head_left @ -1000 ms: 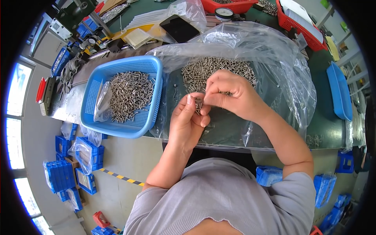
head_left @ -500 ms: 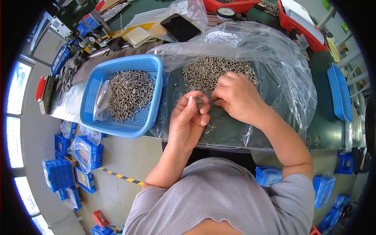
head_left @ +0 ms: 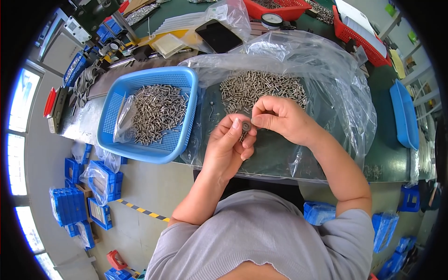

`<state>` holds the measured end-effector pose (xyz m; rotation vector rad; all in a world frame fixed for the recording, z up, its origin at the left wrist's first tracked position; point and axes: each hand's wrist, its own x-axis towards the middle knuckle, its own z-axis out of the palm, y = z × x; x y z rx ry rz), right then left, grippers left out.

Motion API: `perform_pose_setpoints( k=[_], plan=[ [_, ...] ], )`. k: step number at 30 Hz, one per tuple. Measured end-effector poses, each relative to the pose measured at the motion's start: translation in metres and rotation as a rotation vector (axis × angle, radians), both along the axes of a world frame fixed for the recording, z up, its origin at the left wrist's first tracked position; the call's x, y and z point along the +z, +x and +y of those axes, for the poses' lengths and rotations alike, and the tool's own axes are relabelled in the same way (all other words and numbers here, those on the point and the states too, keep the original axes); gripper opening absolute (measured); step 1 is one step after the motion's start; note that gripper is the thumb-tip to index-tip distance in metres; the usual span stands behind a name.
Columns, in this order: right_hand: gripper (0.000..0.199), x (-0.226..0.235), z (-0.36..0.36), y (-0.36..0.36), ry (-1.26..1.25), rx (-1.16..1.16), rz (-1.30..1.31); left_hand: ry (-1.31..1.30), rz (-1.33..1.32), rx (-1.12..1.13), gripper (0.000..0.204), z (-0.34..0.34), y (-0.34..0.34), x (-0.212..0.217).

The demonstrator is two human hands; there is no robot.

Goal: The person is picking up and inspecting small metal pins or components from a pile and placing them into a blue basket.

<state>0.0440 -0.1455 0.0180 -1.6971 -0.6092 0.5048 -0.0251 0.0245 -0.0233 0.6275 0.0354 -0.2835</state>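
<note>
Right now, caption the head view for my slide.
Left hand holds a ring-shaped grey part, right hand alongside, near piled metal pins and a blue perforated basket.

1. Toward the far side of the dark green workbench (head_left: 392, 164): a black rectangular smartphone (head_left: 219, 36), lying flat beside a clear plastic bag (head_left: 237, 17).
2. Just right of these, a round white-faced dial gauge (head_left: 271, 19), in front of a red plastic basket (head_left: 293, 14) of small metal parts.
3. Farther right, a red perforated plastic basket (head_left: 347, 36) with white paper sheets (head_left: 360, 23) in it.
4. By the right edge, a shallow blue plastic tray (head_left: 404, 114).
5. At far left, crumpled grey cloth (head_left: 85, 85).
6. On the pale floor (head_left: 147, 189), stacked blue plastic crates (head_left: 70, 206) near black-and-yellow striped tape (head_left: 142, 211).
7. Along the left wall, bright windows (head_left: 17, 168).
</note>
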Motion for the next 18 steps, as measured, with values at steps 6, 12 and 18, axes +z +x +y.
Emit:
perform_pose_setpoints(
  k=[6, 12, 18],
  plan=[
    [0.008, 0.004, -0.004, 0.000, 0.020, -0.042, 0.094, 0.015, -0.007, -0.003, 0.020, -0.001, 0.001, 0.000],
    [0.006, 0.010, -0.004, -0.003, 0.023, -0.041, 0.081, 0.010, -0.007, 0.002, 0.019, -0.002, 0.001, -0.001],
    [0.009, 0.002, 0.000, -0.002, 0.096, -0.014, 0.104, 0.009, 0.001, -0.019, 0.019, -0.001, 0.000, 0.000]
  ],
)
